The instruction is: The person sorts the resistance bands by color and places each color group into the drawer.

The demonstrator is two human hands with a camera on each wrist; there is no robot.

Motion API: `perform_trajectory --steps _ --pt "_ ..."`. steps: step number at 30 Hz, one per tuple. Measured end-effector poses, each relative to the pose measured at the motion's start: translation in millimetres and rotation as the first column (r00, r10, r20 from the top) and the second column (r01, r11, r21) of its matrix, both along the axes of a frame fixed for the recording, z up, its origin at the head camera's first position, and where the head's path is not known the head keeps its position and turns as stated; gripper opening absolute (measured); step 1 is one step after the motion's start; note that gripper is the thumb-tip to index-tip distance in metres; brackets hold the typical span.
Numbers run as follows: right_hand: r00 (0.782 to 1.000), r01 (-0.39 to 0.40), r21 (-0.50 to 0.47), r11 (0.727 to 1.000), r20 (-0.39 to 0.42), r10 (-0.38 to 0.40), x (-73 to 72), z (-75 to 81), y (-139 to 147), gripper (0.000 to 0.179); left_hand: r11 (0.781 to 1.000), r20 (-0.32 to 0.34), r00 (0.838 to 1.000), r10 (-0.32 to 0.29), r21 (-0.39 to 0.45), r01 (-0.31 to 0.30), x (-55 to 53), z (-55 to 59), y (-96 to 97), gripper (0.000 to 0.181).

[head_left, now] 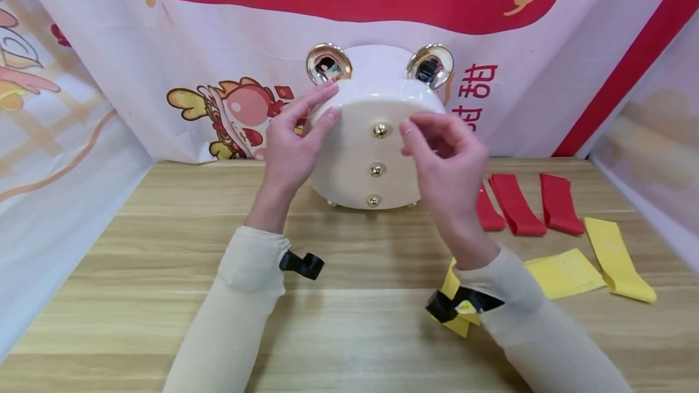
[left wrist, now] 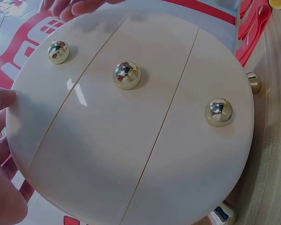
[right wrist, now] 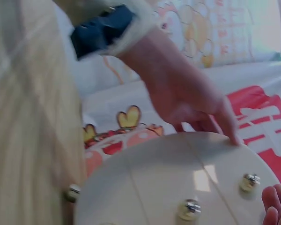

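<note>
A glossy white rounded drawer box stands upright, with round gold-rimmed ears. Three ball-shaped knobs run down its front: the top knob, the middle knob and the bottom knob. Thin seams divide the front into three drawers, all flush. My left hand holds the box's upper left edge, thumb at the front rim and other fingers round the side. To the right of the top knob, my right hand hangs with loosely bent fingers and nothing visible in them.
Red folded strips lie on the wooden table to the right. Yellow strips lie nearer, partly under my right forearm. A printed cloth backdrop rises close behind the box, with cloth walls at both sides.
</note>
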State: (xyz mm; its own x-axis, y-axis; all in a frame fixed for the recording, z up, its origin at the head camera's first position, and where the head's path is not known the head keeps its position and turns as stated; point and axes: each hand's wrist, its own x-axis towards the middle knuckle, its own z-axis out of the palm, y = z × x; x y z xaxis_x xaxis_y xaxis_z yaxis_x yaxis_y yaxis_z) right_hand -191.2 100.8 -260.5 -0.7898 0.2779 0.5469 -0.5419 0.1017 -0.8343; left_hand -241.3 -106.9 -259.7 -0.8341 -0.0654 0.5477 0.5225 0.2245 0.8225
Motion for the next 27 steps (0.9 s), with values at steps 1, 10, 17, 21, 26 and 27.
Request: perform_trajectory --steps 1,10,17,21,26,27 --pt "1.0 0.004 0.001 1.0 0.006 -0.004 0.8 -4.0 -3.8 0.022 1.0 0.002 1.0 -0.002 0.001 0.002 0.0 0.5 0.6 0.034" --pt "0.986 0.031 -0.034 0.999 0.163 -0.025 2.1 -30.9 -27.1 0.026 1.0 0.019 1.0 0.011 -0.012 -0.011 1.0 2.3 1.1 0.035" --pt "0.941 0.042 -0.029 0.999 0.336 -0.03 2.6 -43.4 -35.1 0.031 1.0 0.034 0.999 0.016 -0.01 -0.016 -0.8 2.2 -0.4 0.036" --pt "0.924 0.05 0.019 0.999 0.378 -0.054 2.1 -48.2 -35.5 0.031 1.0 0.034 0.999 0.012 -0.007 -0.012 -0.8 1.4 0.4 0.036" --pt "0.917 0.043 0.032 0.999 0.395 -0.053 0.6 -53.7 -36.2 0.028 1.0 0.028 1.0 0.014 -0.004 -0.014 0.0 1.1 1.8 0.035" --pt "0.916 0.04 0.029 0.999 0.397 -0.048 0.0 -54.8 -36.6 0.027 1.0 0.021 1.0 0.016 -0.003 -0.016 0.1 0.9 1.9 0.035"
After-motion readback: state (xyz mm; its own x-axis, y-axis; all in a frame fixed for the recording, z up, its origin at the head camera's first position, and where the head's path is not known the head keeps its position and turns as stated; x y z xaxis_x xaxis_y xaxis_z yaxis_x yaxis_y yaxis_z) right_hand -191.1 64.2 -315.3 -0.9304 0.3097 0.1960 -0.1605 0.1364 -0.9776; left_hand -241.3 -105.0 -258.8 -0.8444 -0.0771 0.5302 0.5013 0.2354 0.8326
